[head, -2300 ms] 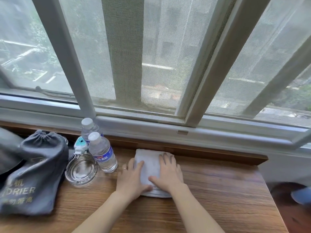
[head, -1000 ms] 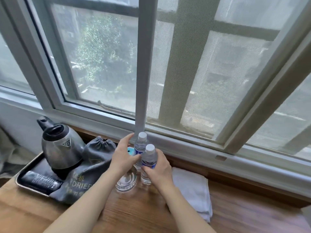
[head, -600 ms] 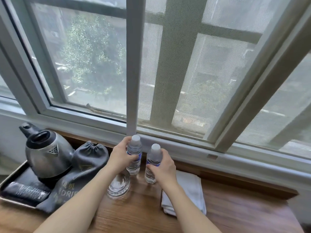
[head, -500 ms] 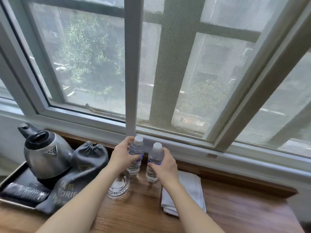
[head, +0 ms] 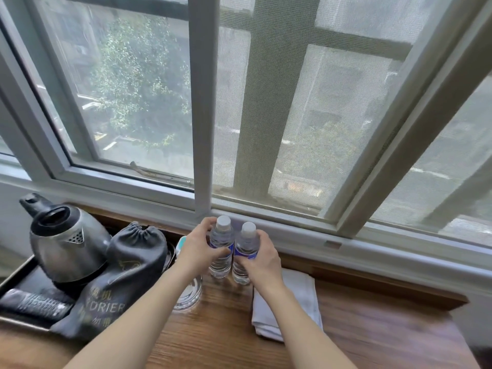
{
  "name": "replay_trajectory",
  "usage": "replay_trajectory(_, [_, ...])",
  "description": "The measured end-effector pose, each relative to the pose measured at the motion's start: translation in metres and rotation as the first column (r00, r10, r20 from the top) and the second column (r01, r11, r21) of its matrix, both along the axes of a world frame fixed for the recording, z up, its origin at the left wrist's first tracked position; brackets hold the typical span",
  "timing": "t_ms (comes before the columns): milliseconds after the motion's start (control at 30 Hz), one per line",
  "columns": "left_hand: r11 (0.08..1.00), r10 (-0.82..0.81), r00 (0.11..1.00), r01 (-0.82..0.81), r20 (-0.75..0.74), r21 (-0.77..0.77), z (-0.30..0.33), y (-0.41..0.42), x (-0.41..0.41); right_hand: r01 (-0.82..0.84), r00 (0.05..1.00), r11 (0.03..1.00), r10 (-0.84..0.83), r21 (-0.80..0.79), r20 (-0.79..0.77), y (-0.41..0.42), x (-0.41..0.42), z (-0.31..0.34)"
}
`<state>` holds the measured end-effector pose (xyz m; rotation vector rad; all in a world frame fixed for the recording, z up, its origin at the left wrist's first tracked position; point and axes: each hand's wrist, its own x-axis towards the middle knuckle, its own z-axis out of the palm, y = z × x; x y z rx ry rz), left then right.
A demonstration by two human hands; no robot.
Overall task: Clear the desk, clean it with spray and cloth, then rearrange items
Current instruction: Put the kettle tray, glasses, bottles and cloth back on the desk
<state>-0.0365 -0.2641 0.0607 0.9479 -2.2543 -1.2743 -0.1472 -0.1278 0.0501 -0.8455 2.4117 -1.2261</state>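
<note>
Two clear water bottles with white caps and blue labels stand upright, side by side and touching, at the back of the wooden worktop (head: 213, 331) below the window (head: 266, 102). The left hand (head: 198, 247) wraps its grip round the left bottle (head: 221, 245) — fingers curled over the label. The right hand (head: 262, 258) clamps the right bottle (head: 246, 246) likewise. A folded white cloth (head: 300, 294) lies just right; a glass dish (head: 189, 295), grey pouch (head: 127, 267) and kettle (head: 64, 243) on a tray (head: 16, 280) sit left.
</note>
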Motion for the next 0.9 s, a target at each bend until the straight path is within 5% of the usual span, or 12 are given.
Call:
replay_trajectory(233, [0.993,-0.067,0.995,0.074,-0.072,0.094,0.012,-0.026,0.007,-0.057,0.995,0.997,0.061,-0.055,0.076,0.005,0.000,0.003])
replay_trajectory(467, [0.986,-0.160,0.987,0.159,0.019,0.056,0.023,-0.030,-0.005,-0.083,0.995,0.996,0.085,-0.041,0.043,0.005,-0.003,0.004])
replay_trajectory(900, [0.994,-0.100,0.990,0.103,-0.095,0.021,0.001,-0.024,0.002,-0.020,1.000,0.998,0.020,-0.055,-0.001,0.008,-0.002,-0.015])
